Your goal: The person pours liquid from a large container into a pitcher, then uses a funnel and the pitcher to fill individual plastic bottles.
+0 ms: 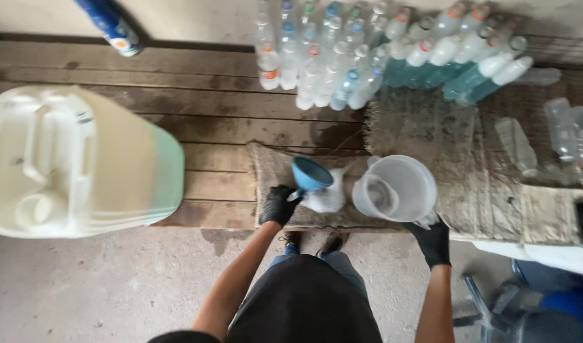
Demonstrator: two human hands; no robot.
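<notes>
My left hand [280, 204], in a black glove, grips the neck of a small bottle [327, 198] that stands on a grey cloth [266, 171] on a wooden bench [209, 121]. A blue funnel [311, 174] sits in the bottle's mouth. Right of it, my right hand [432, 241], also gloved in black, holds a translucent plastic jug [396, 188] by its handle. The jug is roughly upright beside the funnel, with a little liquid inside.
A large white jerrycan [75, 162] lies on the bench at the left. Several capped bottles [342, 57] stand at the back, some with bluish liquid [456, 70]. Empty clear bottles [564, 133] lie on sacking at the right. A blue bottle [110, 25] is at the top left.
</notes>
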